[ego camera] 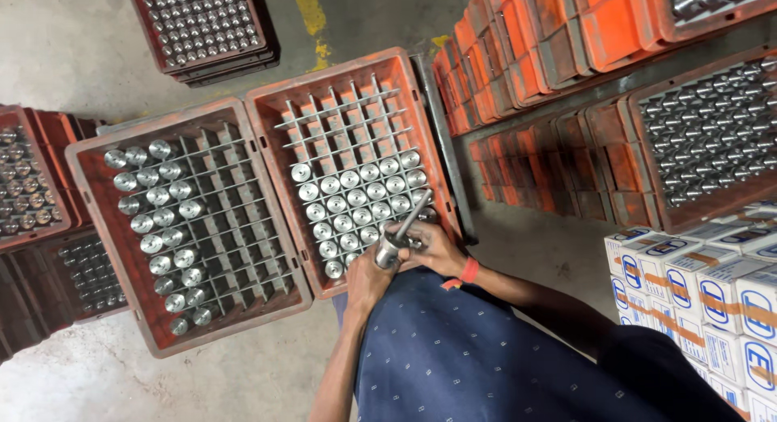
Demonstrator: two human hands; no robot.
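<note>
The left hand (368, 278) and the right hand (431, 248) meet over the near edge of the right crate (263, 118). Together they grasp one metal shaft (398, 236), a thick round head with a thin rod that points up and away. The fingers of both hands are closed around it (the right wrist carries an orange band (469, 269)). Just beyond, this crate holds rows of similar metal parts (356, 199) standing in a grid of dividers. Beside it, the left crate (85, 195) has parts only in its left columns. Farther away are stacked orange crates (526, 50), and white boxes (704, 284) stand at the right.
</note>
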